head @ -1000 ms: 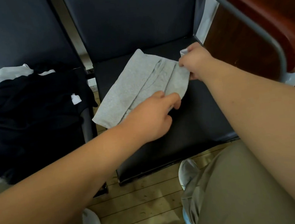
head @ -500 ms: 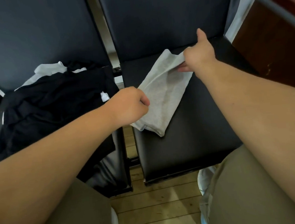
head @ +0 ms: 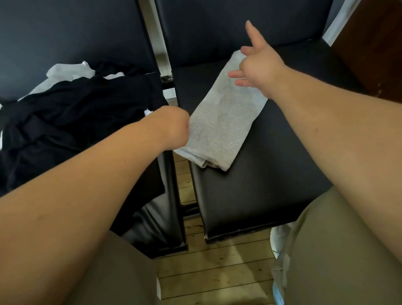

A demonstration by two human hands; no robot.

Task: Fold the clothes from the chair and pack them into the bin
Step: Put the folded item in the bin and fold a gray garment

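Folding grey garment on right chair seat: left hand fisted on near-left edge, right hand splayed, empty. Next: halve again.

Two chairs stand side by side with a narrow gap between them, their backrests at the far side. On the seat of the right chair lies a folded cloth, set at a slant toward the seat's left edge, its near left corner reaching over the gap. The right hand is over the far end of the cloth with fingers spread; the left hand is at the cloth's left edge, over the gap. On the left chair lies a pile of clothes, filling most of the seat and hanging over its near edge. To the far right of the right chair stands a wooden panel. The person's legs are nearest, with floor planks between them.
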